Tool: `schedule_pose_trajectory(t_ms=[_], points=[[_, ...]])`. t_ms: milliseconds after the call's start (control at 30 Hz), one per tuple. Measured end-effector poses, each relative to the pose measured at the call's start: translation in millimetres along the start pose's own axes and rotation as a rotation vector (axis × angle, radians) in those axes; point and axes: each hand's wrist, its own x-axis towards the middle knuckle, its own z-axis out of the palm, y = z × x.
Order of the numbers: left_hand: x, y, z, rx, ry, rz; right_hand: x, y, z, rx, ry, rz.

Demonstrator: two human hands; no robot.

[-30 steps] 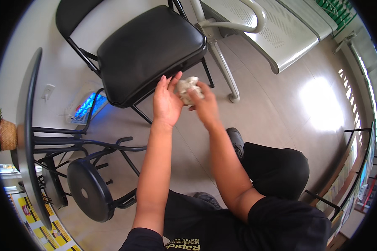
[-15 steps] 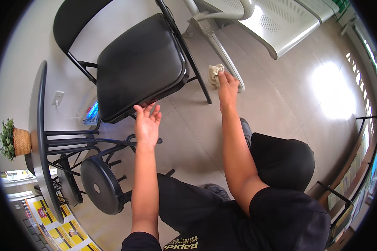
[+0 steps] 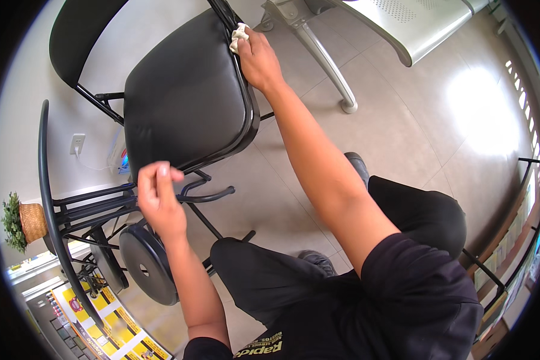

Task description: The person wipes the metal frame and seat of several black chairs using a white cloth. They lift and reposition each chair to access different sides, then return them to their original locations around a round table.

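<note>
A black padded folding chair [image 3: 183, 96] stands in front of me with its backrest at the upper left. My right hand [image 3: 259, 60] is closed on a bunched cream cloth [image 3: 239, 39], pressed against the far right edge of the seat, by the chair's frame. Close to the near left corner of the seat is my left hand [image 3: 162, 201], its fingers loosely bent and slightly blurred, with nothing visible in them. Whether it touches the seat, I cannot tell.
Left, a round dark table [image 3: 47, 180] bears a potted plant [image 3: 32, 221], with a black round stool [image 3: 147, 264] beside it. A silver metal bench [image 3: 396, 30] stands at the upper right. A wall outlet [image 3: 77, 144] has a white cord. A rack [image 3: 503, 264] lines the right.
My right hand has carried the cloth leftward and away from me, onto the chair's side edge. The left hand has moved left along the seat's front, its fingers more bent.
</note>
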Motion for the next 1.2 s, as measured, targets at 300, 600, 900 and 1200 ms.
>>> schedule_pose_trajectory(t_ms=[300,600,900,1200], points=[[60.9,2.3,97.4,0.117,-0.12,0.379,-95.4,103.0,0.1,-0.149,-0.014,-0.155],[55.6,-8.7,118.1,0.305,-0.074,0.592,-150.9,131.5,-16.9,-0.242,-0.008,0.051],[54.9,-12.4,115.5,0.328,-0.069,0.578,-91.8,84.3,-28.1,-0.102,-0.051,0.1],[58.7,-9.0,120.2,0.304,-0.078,0.579,-206.4,191.3,-8.0,-0.402,-0.008,0.134]])
